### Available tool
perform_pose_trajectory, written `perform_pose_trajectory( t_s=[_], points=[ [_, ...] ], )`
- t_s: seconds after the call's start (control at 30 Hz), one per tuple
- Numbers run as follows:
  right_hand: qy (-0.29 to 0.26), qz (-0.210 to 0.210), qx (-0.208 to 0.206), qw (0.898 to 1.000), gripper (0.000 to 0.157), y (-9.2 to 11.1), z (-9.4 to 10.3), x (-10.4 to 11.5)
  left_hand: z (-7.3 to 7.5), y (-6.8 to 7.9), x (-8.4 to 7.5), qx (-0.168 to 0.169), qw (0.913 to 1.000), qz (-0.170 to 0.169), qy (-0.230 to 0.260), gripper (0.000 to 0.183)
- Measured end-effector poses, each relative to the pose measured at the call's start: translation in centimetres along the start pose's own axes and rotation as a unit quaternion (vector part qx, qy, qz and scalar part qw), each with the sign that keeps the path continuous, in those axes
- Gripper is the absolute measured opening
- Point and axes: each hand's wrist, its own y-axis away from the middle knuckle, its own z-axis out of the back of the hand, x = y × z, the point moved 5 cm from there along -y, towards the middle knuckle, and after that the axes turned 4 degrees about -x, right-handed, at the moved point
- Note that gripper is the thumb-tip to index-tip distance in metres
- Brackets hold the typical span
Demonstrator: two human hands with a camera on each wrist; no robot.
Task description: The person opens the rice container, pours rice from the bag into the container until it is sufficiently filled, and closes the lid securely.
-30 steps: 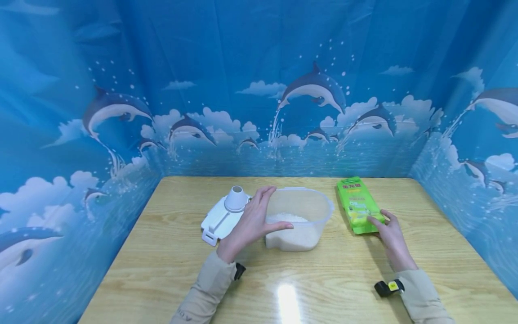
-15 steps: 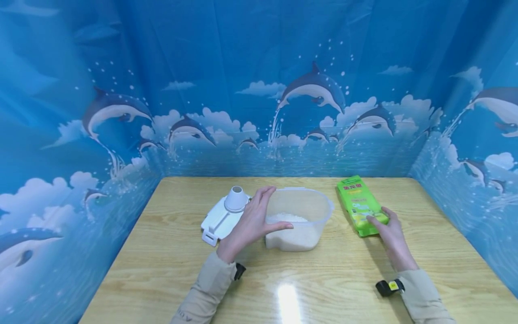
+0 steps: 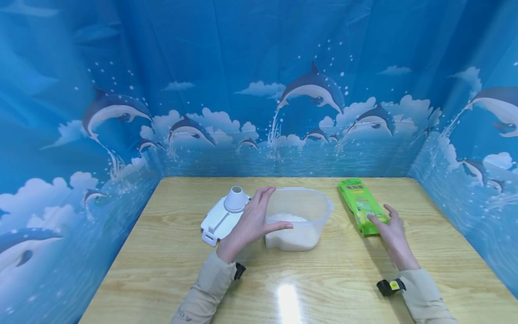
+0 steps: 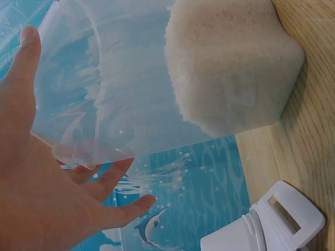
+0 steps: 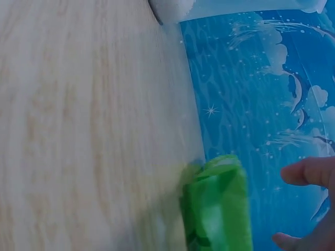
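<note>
A translucent plastic container (image 3: 299,234), partly filled with white rice (image 4: 230,68), stands upright on the table. My left hand (image 3: 255,220) is at its left end, thumb along the front side and fingers at the rim behind. In the left wrist view these fingers are spread and fairly straight. To the right lies a bright green packet (image 3: 361,204) with printed lettering. My right hand (image 3: 391,230) is at the packet's near end, its thumb and fingers apart. The right wrist view shows a gap between those fingers and the green packet (image 5: 220,209).
A white lid (image 3: 222,220) with a cone-shaped spout (image 3: 236,199) lies left of the container, partly behind the left hand. Blue dolphin-print curtains (image 3: 251,90) enclose the back and sides of the wooden table (image 3: 332,283).
The green packet's near end has shifted slightly right and its far end has sunk lower. My right-hand fingers have loosened from it. The left hand and container stay put.
</note>
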Motion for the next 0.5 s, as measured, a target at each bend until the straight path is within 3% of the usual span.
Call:
perform_pose_trajectory(
  t_s=[0.33,0.5],
  points=[
    [0.015,0.113,-0.055,0.992,0.082,1.9,0.2,3.9,0.0,0.0,0.0,0.001,1.0000,0.002,0.006,0.107],
    [0.012,0.167,-0.058,0.984,0.079,3.4,0.0,6.4,0.0,-0.1,0.0,0.002,1.0000,0.004,0.007,0.107]
  ],
)
